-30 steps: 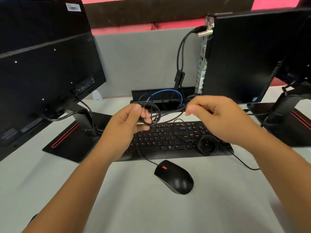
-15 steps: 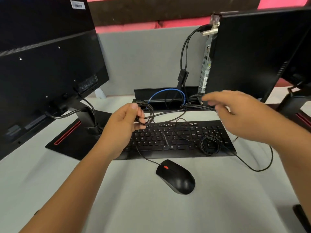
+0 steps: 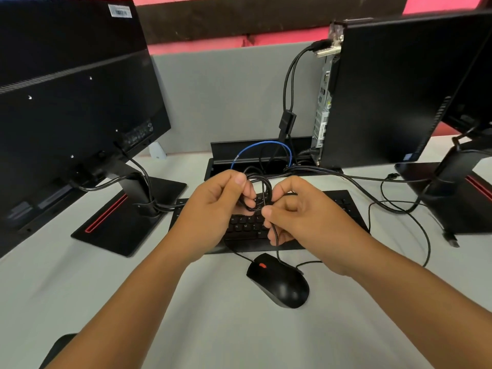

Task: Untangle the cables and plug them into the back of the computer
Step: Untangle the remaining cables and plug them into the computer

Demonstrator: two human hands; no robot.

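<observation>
A small coil of thin black cable (image 3: 262, 191) hangs above the black keyboard (image 3: 343, 206). My left hand (image 3: 213, 211) grips the coil's left side. My right hand (image 3: 300, 214) pinches the cable at the coil's lower right, and a strand drops from it toward the black mouse (image 3: 279, 282). The small black computer (image 3: 386, 86) stands upright at the back right, its port panel (image 3: 323, 102) facing left with two black cables plugged in near the top. A loose plug (image 3: 452, 239) lies on the desk at the right.
The back of a black monitor (image 3: 74, 83) on its stand fills the left. Another monitor stand (image 3: 452, 182) sits at the right. A cable tray (image 3: 221, 153) with a blue cable (image 3: 262, 145) runs along the grey partition. Black cables trail across the desk to the right.
My right hand has come back from near the computer's base to the coil and now pinches the cable beside my left hand. The small coil on the keyboard is now hidden.
</observation>
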